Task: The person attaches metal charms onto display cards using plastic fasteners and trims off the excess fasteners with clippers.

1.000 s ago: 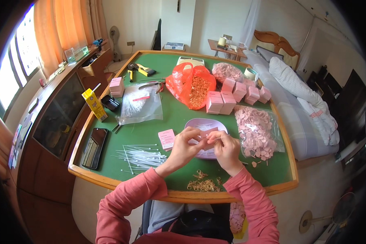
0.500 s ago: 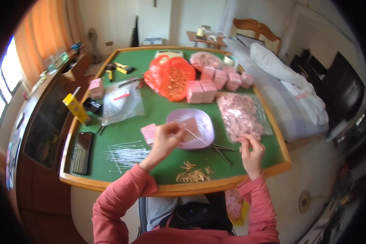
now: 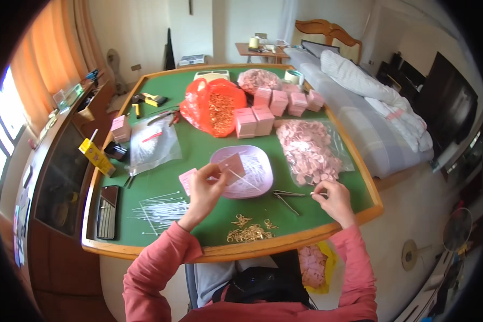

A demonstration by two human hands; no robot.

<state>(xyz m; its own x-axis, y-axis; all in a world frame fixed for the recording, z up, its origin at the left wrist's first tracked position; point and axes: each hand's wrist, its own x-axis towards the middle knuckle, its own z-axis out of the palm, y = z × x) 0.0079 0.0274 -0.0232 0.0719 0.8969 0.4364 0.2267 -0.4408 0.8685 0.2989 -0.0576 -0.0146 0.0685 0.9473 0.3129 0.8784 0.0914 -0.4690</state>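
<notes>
Over a lavender bowl [image 3: 269,185], my left hand [image 3: 205,188] pinches a pink card [image 3: 234,162]. A thin white plastic strip [image 3: 241,178] slants across the card and past its lower edge. White strips of the same sort fill the bowl. My right hand [image 3: 334,202] is closed near the table's right front, thumb and fingertips together on a small pale thing too small to name. Just beyond it lies a clear bag of pink discs [image 3: 308,150]. Pliers [image 3: 287,197] rest between my hands, and gold clasps [image 3: 249,233] are heaped at the front edge.
White strips [image 3: 163,210] and a phone [image 3: 108,212] lie at left. Stacks of pink cards [image 3: 254,122] and a red bag of gold pieces [image 3: 204,104] stand farther back. A flat clear bag [image 3: 155,142] and a yellow box [image 3: 97,157] are at far left. A wooden rim [image 3: 284,244] edges the table.
My right hand has drawn away from the bag of pink discs toward the near edge, its fingers pinched. The view has shifted slightly; my left hand still holds the card over the bowl.
</notes>
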